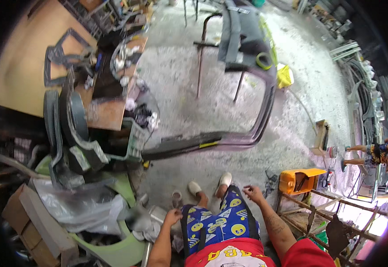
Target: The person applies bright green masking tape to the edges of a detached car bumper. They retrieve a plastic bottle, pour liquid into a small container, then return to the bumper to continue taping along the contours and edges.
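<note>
My left hand (173,216) hangs beside my left thigh, its fingers loosely bent and nothing visible in it. On the other side, my right hand (253,194) is held out past my right thigh, fingers apart and slightly curled, also with no object showing. Neither hand touches a workpiece. In front of my feet stretches a long dark car bumper (260,118), curving from the lower left up to the far right. Its upper end lies on a metal stand (200,71), with a roll of yellow-green tape (264,61) on it.
At left, a cluttered table (107,115) stands by a grey crate (135,141), with green panels (100,249) and a cardboard box (43,222) nearer me. An orange container (300,180) sits on a rusty frame (336,202) at right. Another person (372,155) is at the far right.
</note>
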A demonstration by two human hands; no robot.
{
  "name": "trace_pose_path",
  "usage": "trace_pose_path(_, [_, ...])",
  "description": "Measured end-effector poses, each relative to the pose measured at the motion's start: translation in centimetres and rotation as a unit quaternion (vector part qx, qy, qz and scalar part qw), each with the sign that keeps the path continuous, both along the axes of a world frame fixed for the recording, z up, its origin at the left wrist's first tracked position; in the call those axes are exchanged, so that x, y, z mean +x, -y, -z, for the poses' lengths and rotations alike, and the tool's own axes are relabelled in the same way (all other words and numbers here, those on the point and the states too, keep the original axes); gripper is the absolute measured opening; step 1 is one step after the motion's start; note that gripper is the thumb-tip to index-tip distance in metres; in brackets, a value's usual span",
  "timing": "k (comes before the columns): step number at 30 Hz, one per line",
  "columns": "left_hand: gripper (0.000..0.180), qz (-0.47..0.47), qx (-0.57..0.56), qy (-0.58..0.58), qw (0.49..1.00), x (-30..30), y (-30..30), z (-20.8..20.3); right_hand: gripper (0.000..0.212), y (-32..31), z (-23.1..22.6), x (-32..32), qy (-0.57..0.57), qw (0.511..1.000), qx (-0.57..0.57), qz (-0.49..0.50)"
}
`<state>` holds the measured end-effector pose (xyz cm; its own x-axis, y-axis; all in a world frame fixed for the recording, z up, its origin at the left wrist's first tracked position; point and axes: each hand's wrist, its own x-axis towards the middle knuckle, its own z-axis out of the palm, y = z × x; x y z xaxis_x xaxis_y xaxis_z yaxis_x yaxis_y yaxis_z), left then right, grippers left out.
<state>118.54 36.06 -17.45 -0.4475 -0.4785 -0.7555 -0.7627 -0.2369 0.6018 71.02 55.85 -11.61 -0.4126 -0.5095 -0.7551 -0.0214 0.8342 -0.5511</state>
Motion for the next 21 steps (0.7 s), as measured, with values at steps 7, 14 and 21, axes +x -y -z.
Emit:
trace_pose_path(7, [0.017, -0.105, 0.097, 0.128, 0.981, 0.6, 2.3, -4.7, 0.042, -3.5, -2.9, -2.0, -0.098, 0.994, -0.007, -0.053])
trace_pose_path(14, [0.024, -0.145, 0.079, 0.005, 0.986, -11.9, 5.3, -11.2, 0.044, -7.5, -4.3, -7.7, -0.167, 0.984, -0.053, 0.034])
trace_pose_path(21, [0.066, 0.247, -0.019, 0.161, 0.955, -30.4, -1.4, -9.2, 0.035, -23.2, 0.6, -17.9, -0.112, 0.972, -0.016, 0.206])
